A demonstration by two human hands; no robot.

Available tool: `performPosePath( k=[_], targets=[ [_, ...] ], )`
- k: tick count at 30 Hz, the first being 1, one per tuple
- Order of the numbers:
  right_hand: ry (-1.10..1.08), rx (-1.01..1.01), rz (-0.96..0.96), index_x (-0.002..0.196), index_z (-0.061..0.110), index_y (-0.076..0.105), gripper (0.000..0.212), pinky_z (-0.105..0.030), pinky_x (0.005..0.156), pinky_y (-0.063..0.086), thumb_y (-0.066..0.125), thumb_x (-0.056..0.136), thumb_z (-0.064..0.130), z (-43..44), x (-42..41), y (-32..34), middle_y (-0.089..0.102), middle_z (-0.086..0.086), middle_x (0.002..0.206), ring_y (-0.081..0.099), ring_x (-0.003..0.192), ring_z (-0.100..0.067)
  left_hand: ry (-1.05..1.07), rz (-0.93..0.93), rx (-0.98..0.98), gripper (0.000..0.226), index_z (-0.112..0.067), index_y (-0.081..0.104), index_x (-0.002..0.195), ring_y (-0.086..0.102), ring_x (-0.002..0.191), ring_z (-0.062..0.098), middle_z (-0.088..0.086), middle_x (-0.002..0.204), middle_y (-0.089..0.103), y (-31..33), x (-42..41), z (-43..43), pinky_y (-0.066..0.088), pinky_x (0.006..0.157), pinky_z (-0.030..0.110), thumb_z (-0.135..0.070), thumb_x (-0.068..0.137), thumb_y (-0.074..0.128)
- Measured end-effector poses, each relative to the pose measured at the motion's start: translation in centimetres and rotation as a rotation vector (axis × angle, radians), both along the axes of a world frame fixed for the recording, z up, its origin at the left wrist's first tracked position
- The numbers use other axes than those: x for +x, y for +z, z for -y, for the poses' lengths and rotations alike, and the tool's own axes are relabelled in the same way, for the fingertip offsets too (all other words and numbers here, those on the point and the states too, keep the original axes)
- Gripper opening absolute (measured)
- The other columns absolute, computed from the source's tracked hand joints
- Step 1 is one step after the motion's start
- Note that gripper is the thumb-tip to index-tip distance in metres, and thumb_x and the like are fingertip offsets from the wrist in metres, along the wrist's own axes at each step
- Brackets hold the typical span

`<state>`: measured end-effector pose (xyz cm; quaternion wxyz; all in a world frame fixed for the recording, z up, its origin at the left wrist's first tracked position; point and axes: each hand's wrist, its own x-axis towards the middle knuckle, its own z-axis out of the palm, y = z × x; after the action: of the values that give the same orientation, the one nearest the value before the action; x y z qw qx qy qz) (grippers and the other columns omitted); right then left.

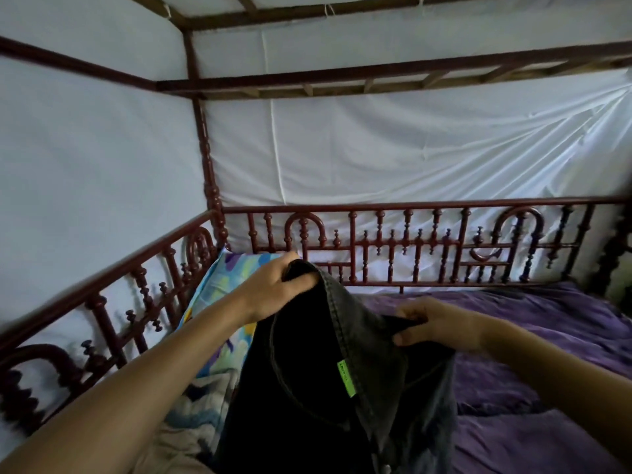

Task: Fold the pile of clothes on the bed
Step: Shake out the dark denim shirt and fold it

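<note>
Head cam showed the dark denim garment (307,388) hanging up over the near side of the bed (547,336). The left hand (273,285) pinched one top edge and the right hand (441,325) gripped the other side, its fingers (408,312) curled tight on the cloth. It looked like thick, stiff-ish denim, not slippery but heavy enough to sag, so I'd guess the shoulder seams either side of the green tag (346,378) were the spots to hold before laying it flat.

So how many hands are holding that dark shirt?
2. The left hand grips the dark denim shirt at its top; the right hand pinches it lower down. Neither is hidden.
</note>
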<state>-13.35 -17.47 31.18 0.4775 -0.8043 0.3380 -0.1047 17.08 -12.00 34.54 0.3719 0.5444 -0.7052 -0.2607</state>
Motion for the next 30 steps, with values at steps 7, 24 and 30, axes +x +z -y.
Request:
performPosePath(
  k=[7,24,30],
  targets=[
    [-0.343,-0.880,0.158,0.063,0.030,0.031,0.045,-0.038,0.056,0.038,0.069,0.083,0.015,1.1,0.6,3.2,0.045,0.005,0.061,0.043,0.058,-0.012,-0.113,0.462,0.235,0.049,-0.021,0.063,0.101,0.060,0.087,0.006,-0.008,0.093,0.063,-5.1,1.5,-1.1,0.049,0.075,0.023,-0.039,0.059,0.081],
    [-0.532,-0.505,0.060,0.087,0.014,0.073,0.050,-0.036,0.078,0.052,0.077,0.059,0.055,0.1,-7.5,6.9,0.071,-0.001,0.083,0.066,0.077,-0.012,-0.003,0.659,-0.276,0.079,-0.029,0.061,0.112,0.061,0.082,0.005,-0.014,0.093,0.065,2.0,3.0,1.1,0.049,0.074,0.029,-0.074,0.049,0.077],
    [-0.520,-0.423,0.235,0.078,-0.004,0.065,0.051,-0.044,0.063,0.044,0.070,0.075,0.047,-3.3,-7.9,4.1,0.057,-0.017,0.068,0.055,0.065,-0.021,0.025,0.468,-0.192,0.029,-0.014,0.054,0.064,0.052,0.061,0.017,-0.001,0.060,0.052,1.3,5.1,5.8,0.038,0.055,0.024,-0.023,0.079,0.077]
  ],
)
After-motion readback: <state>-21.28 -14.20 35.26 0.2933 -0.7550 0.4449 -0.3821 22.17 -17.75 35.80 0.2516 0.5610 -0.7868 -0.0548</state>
